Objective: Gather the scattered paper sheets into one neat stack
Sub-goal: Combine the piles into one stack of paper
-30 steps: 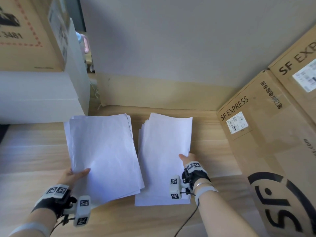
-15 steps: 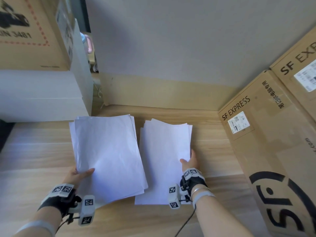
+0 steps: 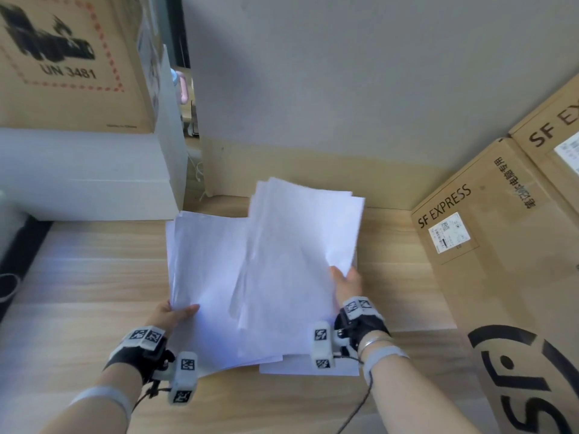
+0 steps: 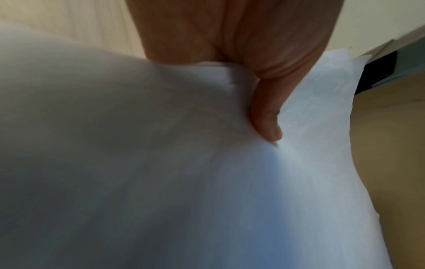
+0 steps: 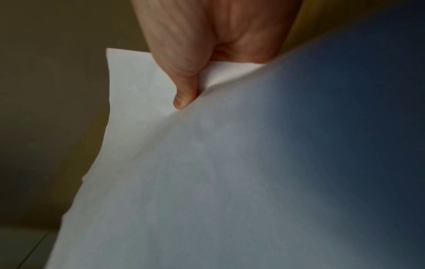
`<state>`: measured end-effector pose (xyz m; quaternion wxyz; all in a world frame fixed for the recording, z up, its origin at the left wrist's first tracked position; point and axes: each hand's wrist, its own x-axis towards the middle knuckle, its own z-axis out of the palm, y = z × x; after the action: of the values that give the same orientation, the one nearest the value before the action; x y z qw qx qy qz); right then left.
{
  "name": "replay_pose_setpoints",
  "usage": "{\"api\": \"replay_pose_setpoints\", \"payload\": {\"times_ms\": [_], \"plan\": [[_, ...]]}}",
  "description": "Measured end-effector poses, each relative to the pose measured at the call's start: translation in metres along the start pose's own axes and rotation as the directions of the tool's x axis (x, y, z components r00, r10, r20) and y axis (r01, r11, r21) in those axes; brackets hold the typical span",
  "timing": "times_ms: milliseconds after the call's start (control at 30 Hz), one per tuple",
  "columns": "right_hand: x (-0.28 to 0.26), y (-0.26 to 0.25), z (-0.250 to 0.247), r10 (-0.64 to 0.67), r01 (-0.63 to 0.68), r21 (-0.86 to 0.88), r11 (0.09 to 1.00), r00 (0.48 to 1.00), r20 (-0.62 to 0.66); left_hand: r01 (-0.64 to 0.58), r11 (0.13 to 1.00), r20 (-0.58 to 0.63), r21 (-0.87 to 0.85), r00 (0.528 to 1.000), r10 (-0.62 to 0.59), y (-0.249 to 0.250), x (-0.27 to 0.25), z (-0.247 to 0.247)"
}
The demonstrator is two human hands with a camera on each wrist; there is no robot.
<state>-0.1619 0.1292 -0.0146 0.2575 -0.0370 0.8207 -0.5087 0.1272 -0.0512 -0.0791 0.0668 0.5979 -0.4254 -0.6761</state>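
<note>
1. You were merging two piles: your right hand (image 3: pixel 346 283) pinched the right pile (image 3: pixel 300 261), lifted and overlapping the left pile (image 3: pixel 206 277), which your left hand (image 3: pixel 174 314) gripped by its edge.
2. Next, judged: lay one squarely on the other and tap the edges flush.
3. A sheet (image 3: pixel 310 369) lay on the wooden desk (image 3: pixel 87 277); boxes (image 3: pixel 501 261) and a grey wall (image 3: pixel 344 73) stood around it.

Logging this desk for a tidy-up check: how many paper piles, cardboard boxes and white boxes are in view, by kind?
Paper piles: 3 (left bundle, right bundle, flat sheets on the table)
Cardboard boxes: 3 (UN 3481 box, SF EXPRESS box, second SF box)
White boxes: 1
Total: 7
Single sheets within the piles cannot be counted.
</note>
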Motion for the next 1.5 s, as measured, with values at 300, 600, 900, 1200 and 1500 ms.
{"api": "replay_pose_setpoints", "payload": {"times_ms": [300, 600, 900, 1200, 1500], "plan": [[-0.03, 0.01, 0.062, 0.008, 0.039, -0.18, 0.983, 0.967, 0.256, 0.007, 0.99, 0.032, 0.138, 0.999, -0.012, 0.016, -0.011, 0.017], [-0.035, -0.001, 0.065, -0.056, 0.109, -0.136, 0.985, 0.938, 0.343, -0.07, 0.991, -0.012, 0.117, 0.997, 0.072, 0.012, -0.007, 0.015], [-0.012, 0.049, -0.014, 0.33, -0.422, -0.549, 0.722, 0.907, -0.263, -0.108, 0.992, -0.077, 0.062, 0.991, 0.113, -0.005, -0.003, -0.011], [-0.019, 0.037, -0.029, 0.419, -0.419, -0.495, 0.761, 0.9, -0.118, -0.118, 0.993, -0.118, -0.02, 0.986, 0.115, 0.002, -0.016, -0.011], [-0.009, 0.043, -0.042, 0.159, -0.208, -0.306, 0.929, 0.971, -0.177, -0.087, 0.995, -0.103, -0.054, 0.991, 0.081, -0.001, -0.016, -0.022]]}}
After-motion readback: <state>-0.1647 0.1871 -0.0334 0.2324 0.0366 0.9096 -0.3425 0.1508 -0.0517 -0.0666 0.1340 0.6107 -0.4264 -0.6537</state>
